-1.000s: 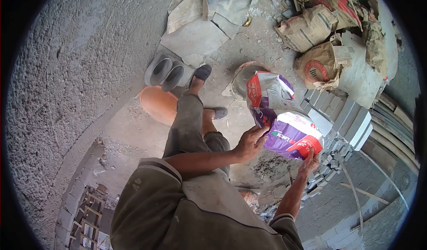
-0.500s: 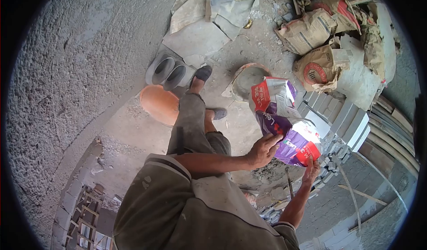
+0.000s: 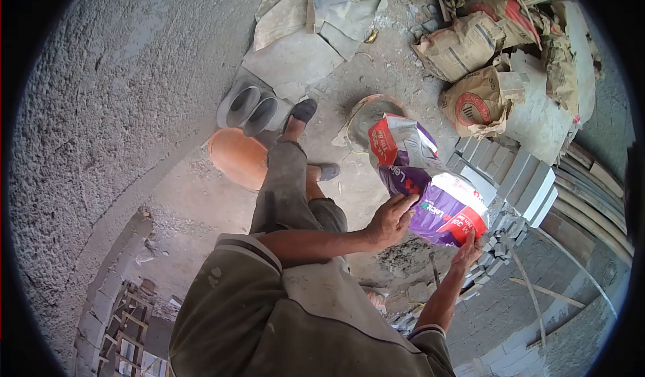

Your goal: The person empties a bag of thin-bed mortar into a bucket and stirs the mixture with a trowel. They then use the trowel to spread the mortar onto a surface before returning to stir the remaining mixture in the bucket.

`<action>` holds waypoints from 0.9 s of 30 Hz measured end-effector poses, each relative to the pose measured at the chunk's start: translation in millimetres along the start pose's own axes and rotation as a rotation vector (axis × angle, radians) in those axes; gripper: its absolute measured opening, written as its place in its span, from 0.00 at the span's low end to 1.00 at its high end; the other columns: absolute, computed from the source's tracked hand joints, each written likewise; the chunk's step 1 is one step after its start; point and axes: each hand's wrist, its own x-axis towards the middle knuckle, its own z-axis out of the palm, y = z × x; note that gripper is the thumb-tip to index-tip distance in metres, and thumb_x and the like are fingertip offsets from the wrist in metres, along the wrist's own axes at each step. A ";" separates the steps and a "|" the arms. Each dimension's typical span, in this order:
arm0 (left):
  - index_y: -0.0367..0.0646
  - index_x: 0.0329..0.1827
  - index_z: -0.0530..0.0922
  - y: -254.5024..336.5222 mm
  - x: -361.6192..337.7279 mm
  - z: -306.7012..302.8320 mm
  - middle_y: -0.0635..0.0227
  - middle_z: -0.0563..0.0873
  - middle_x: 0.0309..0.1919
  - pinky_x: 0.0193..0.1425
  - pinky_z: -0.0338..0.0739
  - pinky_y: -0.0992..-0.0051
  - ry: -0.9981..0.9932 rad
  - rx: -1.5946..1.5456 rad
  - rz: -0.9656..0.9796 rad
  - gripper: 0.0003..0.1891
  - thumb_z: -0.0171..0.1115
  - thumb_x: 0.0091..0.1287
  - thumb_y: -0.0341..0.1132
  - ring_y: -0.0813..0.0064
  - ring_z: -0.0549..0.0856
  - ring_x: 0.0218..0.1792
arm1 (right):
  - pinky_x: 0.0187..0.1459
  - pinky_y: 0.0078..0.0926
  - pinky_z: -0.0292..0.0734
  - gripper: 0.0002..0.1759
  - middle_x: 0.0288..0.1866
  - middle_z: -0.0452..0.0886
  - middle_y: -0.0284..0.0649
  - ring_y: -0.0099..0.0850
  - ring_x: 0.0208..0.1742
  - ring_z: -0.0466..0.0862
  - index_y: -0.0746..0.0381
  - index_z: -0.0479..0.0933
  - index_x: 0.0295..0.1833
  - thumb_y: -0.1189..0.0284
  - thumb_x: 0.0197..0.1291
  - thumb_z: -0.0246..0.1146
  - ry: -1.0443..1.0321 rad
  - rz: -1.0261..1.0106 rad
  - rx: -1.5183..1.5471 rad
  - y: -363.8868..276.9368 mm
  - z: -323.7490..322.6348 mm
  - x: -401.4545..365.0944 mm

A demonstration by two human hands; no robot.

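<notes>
A purple, white and red printed mortar bag (image 3: 440, 206) is held up in front of me, lettered "Thin Bed" in part. My left hand (image 3: 393, 221) grips its near left edge, thumb over the printed side. At the near right corner my right hand (image 3: 468, 248) pinches the red part. The bag sags and creases in its middle, and its far end (image 3: 384, 142) overlaps a round basin (image 3: 356, 123) with grey residue inside, hiding part of it.
Grey blocks (image 3: 504, 169) are stacked beyond the bag, near crumpled brown cement bags (image 3: 474, 102). An orange tub (image 3: 236, 157) and grey boots (image 3: 259, 115) stand by my feet. Grey rubble (image 3: 494, 256) and thin poles (image 3: 529, 283) lie right. A rough wall (image 3: 101, 108) rises left.
The bag has shifted slightly left, its far end more over the basin, and its near part has turned and spread flatter. Both hands keep their hold.
</notes>
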 end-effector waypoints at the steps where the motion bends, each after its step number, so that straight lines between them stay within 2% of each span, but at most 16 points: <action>1: 0.34 0.61 0.70 -0.1 -0.2 -2.1 0.54 0.76 0.40 0.40 0.74 0.68 -0.047 0.019 -0.027 0.20 0.55 0.63 0.20 0.60 0.79 0.35 | 0.38 0.19 0.71 0.12 0.35 0.83 0.30 0.17 0.33 0.76 0.65 0.82 0.45 0.67 0.64 0.63 0.127 -0.082 0.078 1.0 4.8 0.2; 2: 0.34 0.61 0.70 -3.3 1.0 -3.3 0.54 0.76 0.40 0.40 0.74 0.68 -0.048 0.024 -0.025 0.20 0.55 0.63 0.20 0.60 0.79 0.35 | 0.38 0.19 0.71 0.12 0.35 0.83 0.30 0.17 0.33 0.76 0.65 0.82 0.45 0.67 0.64 0.63 0.126 -0.081 0.083 2.0 5.2 1.6; 4: 0.34 0.60 0.70 -9.0 2.7 -3.5 0.54 0.76 0.40 0.41 0.75 0.70 0.084 0.046 -0.017 0.20 0.55 0.64 0.20 0.60 0.80 0.36 | 0.40 0.20 0.73 0.12 0.37 0.83 0.31 0.18 0.34 0.77 0.65 0.81 0.46 0.67 0.64 0.62 -0.064 0.041 -0.010 3.6 -1.6 5.0; 5: 0.34 0.60 0.70 -11.3 3.1 -2.7 0.54 0.76 0.40 0.41 0.75 0.70 0.083 0.046 -0.015 0.20 0.55 0.64 0.20 0.60 0.80 0.36 | 0.40 0.20 0.73 0.12 0.37 0.83 0.31 0.18 0.34 0.77 0.65 0.81 0.46 0.67 0.64 0.62 -0.062 0.040 -0.009 5.0 -2.5 8.2; 7: 0.34 0.61 0.70 -10.5 0.6 -3.4 0.54 0.76 0.41 0.41 0.75 0.70 0.089 0.009 -0.050 0.20 0.54 0.64 0.20 0.61 0.80 0.37 | 0.39 0.22 0.76 0.14 0.39 0.83 0.35 0.21 0.36 0.80 0.67 0.80 0.49 0.68 0.67 0.59 0.130 -0.117 0.066 6.4 -1.3 11.0; 8: 0.34 0.61 0.70 -11.0 3.1 -5.7 0.54 0.77 0.42 0.41 0.75 0.71 0.089 -0.006 -0.058 0.20 0.54 0.64 0.20 0.61 0.80 0.37 | 0.39 0.22 0.76 0.14 0.39 0.83 0.35 0.21 0.36 0.80 0.67 0.80 0.49 0.68 0.67 0.59 0.130 -0.119 0.072 6.2 1.4 13.0; 10: 0.34 0.61 0.70 -9.2 8.9 -8.3 0.53 0.77 0.42 0.41 0.75 0.71 0.081 -0.041 -0.073 0.20 0.53 0.64 0.19 0.62 0.80 0.38 | 0.40 0.22 0.76 0.14 0.40 0.83 0.36 0.22 0.37 0.81 0.68 0.79 0.51 0.69 0.67 0.59 -0.081 -0.009 0.018 -7.7 5.1 11.0; 12: 0.34 0.60 0.71 -4.0 24.5 -17.8 0.54 0.77 0.42 0.41 0.75 0.73 0.139 -0.046 0.003 0.20 0.53 0.64 0.19 0.64 0.80 0.38 | 0.41 0.22 0.77 0.15 0.40 0.83 0.36 0.22 0.38 0.81 0.68 0.78 0.52 0.69 0.67 0.59 -0.030 -0.078 0.087 -28.7 17.9 15.2; 13: 0.34 0.61 0.71 0.9 30.5 -29.4 0.55 0.78 0.42 0.43 0.75 0.74 0.113 -0.009 -0.054 0.20 0.53 0.64 0.19 0.65 0.80 0.38 | 0.42 0.22 0.77 0.15 0.41 0.83 0.36 0.23 0.38 0.81 0.68 0.78 0.52 0.69 0.67 0.59 0.022 -0.134 0.149 -42.7 26.8 12.2; 15: 0.33 0.61 0.71 -9.8 43.2 -48.8 0.56 0.78 0.42 0.46 0.74 0.75 0.147 -0.003 -0.022 0.19 0.53 0.66 0.20 0.69 0.79 0.41 | 0.43 0.18 0.74 0.12 0.39 0.84 0.33 0.18 0.37 0.78 0.65 0.80 0.48 0.68 0.66 0.60 0.055 -0.118 0.160 -71.8 50.1 7.9; 17: 0.34 0.58 0.73 -16.1 65.2 -80.1 0.58 0.79 0.41 0.41 0.74 0.71 0.254 0.086 0.099 0.17 0.52 0.66 0.21 0.68 0.79 0.37 | 0.43 0.20 0.74 0.14 0.43 0.83 0.36 0.21 0.40 0.79 0.69 0.78 0.53 0.73 0.68 0.57 0.073 -0.319 0.133 -89.3 70.6 5.8; 21: 0.34 0.57 0.76 0.2 116.2 -163.8 0.61 0.81 0.45 0.52 0.72 0.75 0.357 0.058 0.013 0.14 0.52 0.71 0.28 0.71 0.79 0.47 | 0.43 0.21 0.74 0.12 0.43 0.83 0.39 0.23 0.42 0.80 0.69 0.77 0.53 0.76 0.68 0.57 0.130 -0.471 0.099 -148.7 136.7 -27.5; 22: 0.35 0.57 0.76 11.1 128.3 -177.9 0.64 0.81 0.45 0.51 0.72 0.76 0.394 -0.034 -0.044 0.14 0.51 0.72 0.29 0.76 0.78 0.46 | 0.43 0.21 0.75 0.12 0.43 0.84 0.42 0.26 0.41 0.81 0.69 0.77 0.53 0.77 0.66 0.58 0.143 -0.534 -0.025 -160.6 148.5 -33.2; 23: 0.35 0.57 0.76 8.5 143.1 -190.0 0.69 0.81 0.44 0.50 0.72 0.77 0.448 -0.043 0.053 0.14 0.51 0.73 0.29 0.80 0.77 0.44 | 0.42 0.21 0.75 0.12 0.43 0.84 0.46 0.30 0.41 0.82 0.69 0.78 0.52 0.78 0.64 0.60 0.155 -0.592 -0.151 -171.7 160.1 -35.2; 25: 0.34 0.57 0.76 26.9 166.4 -213.6 0.71 0.81 0.43 0.50 0.72 0.79 0.468 -0.069 -0.002 0.14 0.52 0.72 0.29 0.82 0.77 0.43 | 0.40 0.25 0.76 0.12 0.43 0.83 0.51 0.38 0.38 0.83 0.67 0.78 0.49 0.81 0.59 0.63 0.218 -0.858 -0.107 -187.5 183.6 -25.4; 27: 0.34 0.57 0.76 30.1 199.1 -233.5 0.70 0.81 0.44 0.50 0.73 0.79 0.499 -0.082 0.048 0.15 0.53 0.71 0.29 0.81 0.78 0.44 | 0.40 0.30 0.76 0.14 0.45 0.83 0.48 0.41 0.39 0.83 0.65 0.79 0.46 0.83 0.51 0.66 0.181 -0.947 -0.057 -205.7 197.6 -8.2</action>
